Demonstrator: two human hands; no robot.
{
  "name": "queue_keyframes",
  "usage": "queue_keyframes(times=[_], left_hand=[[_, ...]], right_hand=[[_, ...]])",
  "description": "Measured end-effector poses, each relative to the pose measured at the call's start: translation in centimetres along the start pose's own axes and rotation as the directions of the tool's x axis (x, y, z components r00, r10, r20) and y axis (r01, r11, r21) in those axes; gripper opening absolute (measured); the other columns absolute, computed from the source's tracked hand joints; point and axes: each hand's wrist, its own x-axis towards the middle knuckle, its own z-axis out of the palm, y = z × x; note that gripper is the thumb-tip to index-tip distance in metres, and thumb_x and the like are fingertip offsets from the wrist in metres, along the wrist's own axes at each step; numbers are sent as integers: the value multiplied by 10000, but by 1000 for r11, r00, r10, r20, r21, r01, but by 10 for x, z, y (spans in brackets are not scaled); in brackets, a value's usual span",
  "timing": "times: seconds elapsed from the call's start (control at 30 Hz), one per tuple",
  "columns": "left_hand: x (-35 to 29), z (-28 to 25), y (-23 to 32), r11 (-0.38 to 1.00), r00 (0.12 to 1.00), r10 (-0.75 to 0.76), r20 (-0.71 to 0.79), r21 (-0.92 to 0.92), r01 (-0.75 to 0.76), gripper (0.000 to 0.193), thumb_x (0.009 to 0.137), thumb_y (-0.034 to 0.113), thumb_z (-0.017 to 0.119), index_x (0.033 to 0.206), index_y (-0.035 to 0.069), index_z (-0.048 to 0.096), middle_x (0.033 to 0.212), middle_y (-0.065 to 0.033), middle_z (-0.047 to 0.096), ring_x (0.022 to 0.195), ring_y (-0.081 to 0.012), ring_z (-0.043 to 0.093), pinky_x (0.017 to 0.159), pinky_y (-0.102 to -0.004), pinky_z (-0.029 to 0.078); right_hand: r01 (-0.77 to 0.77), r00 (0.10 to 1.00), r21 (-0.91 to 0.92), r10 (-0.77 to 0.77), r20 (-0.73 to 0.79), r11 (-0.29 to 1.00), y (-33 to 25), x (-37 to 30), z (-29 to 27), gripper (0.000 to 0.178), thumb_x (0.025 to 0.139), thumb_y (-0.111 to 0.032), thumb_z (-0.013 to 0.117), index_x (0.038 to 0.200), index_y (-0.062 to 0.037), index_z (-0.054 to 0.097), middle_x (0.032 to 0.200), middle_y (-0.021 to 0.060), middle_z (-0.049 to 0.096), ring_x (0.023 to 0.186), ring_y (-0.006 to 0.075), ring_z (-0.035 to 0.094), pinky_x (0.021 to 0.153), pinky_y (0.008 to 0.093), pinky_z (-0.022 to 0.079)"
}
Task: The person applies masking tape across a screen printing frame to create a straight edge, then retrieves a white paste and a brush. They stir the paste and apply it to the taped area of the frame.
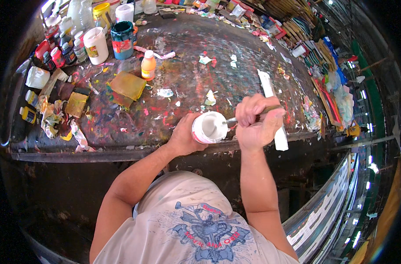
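Observation:
Near the front edge of the table, my left hand (186, 135) is wrapped round the left side of a white tub (204, 136) with reddish marks on its outside. White paint or paste (213, 125) shows inside it. My right hand (258, 121) is closed around a thin stirring tool (271, 108), whose far end reaches over the tub's rim into the white stuff. I cannot make out whether it is a brush, a stick or a spatula. Just right of that hand, a long white strip (266, 82) lies on the table, partly hidden behind my wrist.
The paint-stained table (174, 35) carries an orange bottle (148, 66), a yellowish sponge-like block (127, 86) and a blue-stained jug (122, 42). Several small bottles (68, 53) crowd the left side. Paper scraps lie scattered. Stacked boards (326, 57) stand at the far right.

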Motion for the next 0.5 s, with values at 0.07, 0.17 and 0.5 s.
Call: queue_keyframes(times=[0.07,0.17,0.5], left_hand=[[-1,0,1,1000,1000,-26,10,-11,26,1032,619,169,1037,1504,82,512,1384,-174,637,1328,-412,625,1137,-510,523],[-3,0,3,998,998,-61,22,-23,62,1082,612,161,1041,1546,80,503,1446,-158,638,1353,-370,643,1155,-475,534],[-5,9,-5,973,998,-64,3,-222,63,1044,681,86,992,1577,30,460,1440,-143,685,1366,-248,660,1176,-416,525]], right_hand=[[43,996,75,-37,-82,996,14,-9,17,588,1162,-647,413,947,-108,511,703,10,386,598,123,345,533,308,320],[-51,999,233,46,26,971,15,-20,15,573,1169,-626,413,953,-108,530,698,6,400,582,119,342,524,303,323],[-268,942,-187,216,-258,945,3,-37,-72,686,1193,-574,387,1286,36,687,1216,168,736,1161,310,714,1063,482,535]])
